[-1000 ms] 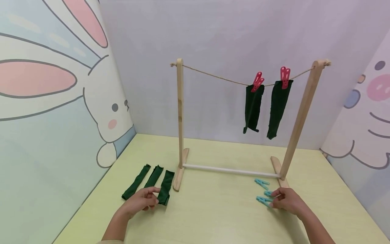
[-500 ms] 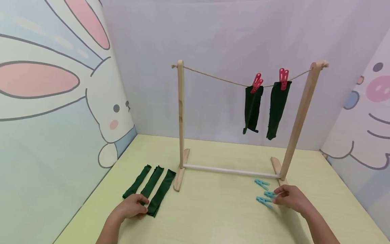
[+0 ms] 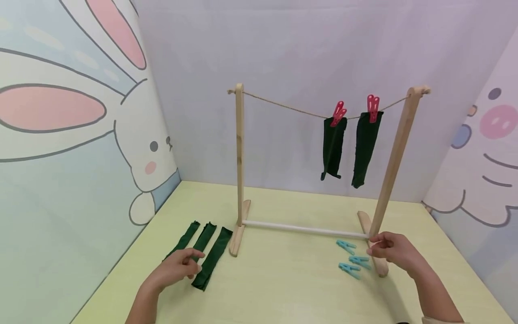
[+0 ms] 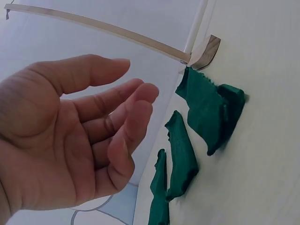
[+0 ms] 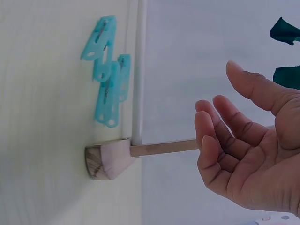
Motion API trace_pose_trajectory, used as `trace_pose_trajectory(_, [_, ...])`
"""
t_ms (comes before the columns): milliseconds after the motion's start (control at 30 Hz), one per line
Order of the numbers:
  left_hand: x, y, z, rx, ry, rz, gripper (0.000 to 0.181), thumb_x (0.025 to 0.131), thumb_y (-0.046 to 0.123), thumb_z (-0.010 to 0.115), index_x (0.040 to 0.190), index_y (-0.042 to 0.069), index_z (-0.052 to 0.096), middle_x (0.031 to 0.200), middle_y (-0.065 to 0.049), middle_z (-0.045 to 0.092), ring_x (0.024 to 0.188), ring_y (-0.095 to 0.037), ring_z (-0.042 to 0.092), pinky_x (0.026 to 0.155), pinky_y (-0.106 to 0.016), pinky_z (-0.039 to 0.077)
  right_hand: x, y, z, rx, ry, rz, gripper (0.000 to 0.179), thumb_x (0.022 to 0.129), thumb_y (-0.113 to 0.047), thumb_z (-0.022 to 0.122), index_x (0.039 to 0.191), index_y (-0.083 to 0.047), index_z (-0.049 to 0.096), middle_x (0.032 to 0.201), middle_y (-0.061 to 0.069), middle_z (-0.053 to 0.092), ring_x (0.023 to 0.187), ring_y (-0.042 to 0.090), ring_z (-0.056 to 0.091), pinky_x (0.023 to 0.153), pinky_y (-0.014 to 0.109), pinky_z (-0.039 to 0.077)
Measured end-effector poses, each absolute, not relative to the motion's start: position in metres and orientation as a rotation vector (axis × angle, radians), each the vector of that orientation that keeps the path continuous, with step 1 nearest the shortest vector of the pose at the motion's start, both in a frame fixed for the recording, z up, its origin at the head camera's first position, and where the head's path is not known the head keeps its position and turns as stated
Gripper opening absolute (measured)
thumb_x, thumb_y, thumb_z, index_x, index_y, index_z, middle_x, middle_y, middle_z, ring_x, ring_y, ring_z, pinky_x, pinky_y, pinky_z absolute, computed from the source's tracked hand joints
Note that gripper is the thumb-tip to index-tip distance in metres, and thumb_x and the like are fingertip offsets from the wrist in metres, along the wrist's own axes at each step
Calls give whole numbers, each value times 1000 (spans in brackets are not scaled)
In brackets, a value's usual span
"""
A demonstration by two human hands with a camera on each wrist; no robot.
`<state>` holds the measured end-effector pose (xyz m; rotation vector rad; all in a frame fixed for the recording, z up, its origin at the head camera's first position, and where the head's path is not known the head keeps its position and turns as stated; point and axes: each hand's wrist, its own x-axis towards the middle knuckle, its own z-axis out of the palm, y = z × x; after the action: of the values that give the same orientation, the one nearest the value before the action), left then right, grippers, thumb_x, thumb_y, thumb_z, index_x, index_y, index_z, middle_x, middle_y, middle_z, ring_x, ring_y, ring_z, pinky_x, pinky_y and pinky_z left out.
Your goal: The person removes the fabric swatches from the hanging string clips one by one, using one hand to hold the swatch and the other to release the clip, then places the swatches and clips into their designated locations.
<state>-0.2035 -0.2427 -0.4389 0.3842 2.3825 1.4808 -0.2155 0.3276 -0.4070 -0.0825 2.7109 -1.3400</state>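
Over the green cloth strips at the left, my left hand (image 3: 176,270) hovers with loosely bent fingers and holds nothing. The right strip (image 3: 215,255) lies slanted beside its fingertips; the middle strip (image 3: 205,237) and left strip (image 3: 185,237) are partly hidden behind the hand. My right hand (image 3: 398,253), also holding nothing, is above the right foot of a wooden stand. Just left of it lie three turquoise clothespins: a back one (image 3: 346,246), a middle one (image 3: 359,261) and a front one (image 3: 350,270). In the right wrist view its thumb and fingers are apart.
A rope (image 3: 283,106) spans the stand's left post (image 3: 240,153) and right post (image 3: 394,166). Two red clothespins (image 3: 373,109) hold green cloths (image 3: 366,148) on its right half. A white bar (image 3: 303,229) joins the feet low down. Cartoon-printed walls enclose the table.
My left hand has let go of the right strip, whose lower end now lies nearer me. My right hand has lifted off the turquoise clothespins and moved right.
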Motion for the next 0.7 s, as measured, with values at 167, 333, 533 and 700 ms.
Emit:
trace_pose_trajectory(167, [-213,-232,-436,420,2420,1516,40,90,10,59,123,-11,49,73,-11,55,68,-29,54,61,-39,45,-219,324,-391,-108,2747,-1348,38,84,-13,70,108,11,54,88,8,62,75,15,56,62,34,45])
trace_pose_trajectory(333, [-218,-218,-435,423,2462,1586,41,90,15,62,122,-7,51,79,-13,59,73,-27,55,66,-40,44,-220,321,-378,-179,2775,-1359,36,85,-12,69,110,11,54,87,9,63,74,16,58,62,33,47])
trace_pose_trajectory(533, [-224,-201,-436,444,2514,1621,36,89,17,64,118,-3,56,80,-13,60,73,-25,54,71,-43,45,-222,318,-359,-238,2806,-1347,36,87,-11,66,113,11,53,89,9,63,75,18,59,63,30,48])
trace_pose_trajectory(700, [-230,-186,-434,431,2509,1673,33,89,16,64,117,-1,57,84,-14,59,76,-25,55,73,-46,46,-222,315,-342,-262,2852,-1329,37,87,-14,66,113,10,53,90,10,62,76,19,59,65,29,48])
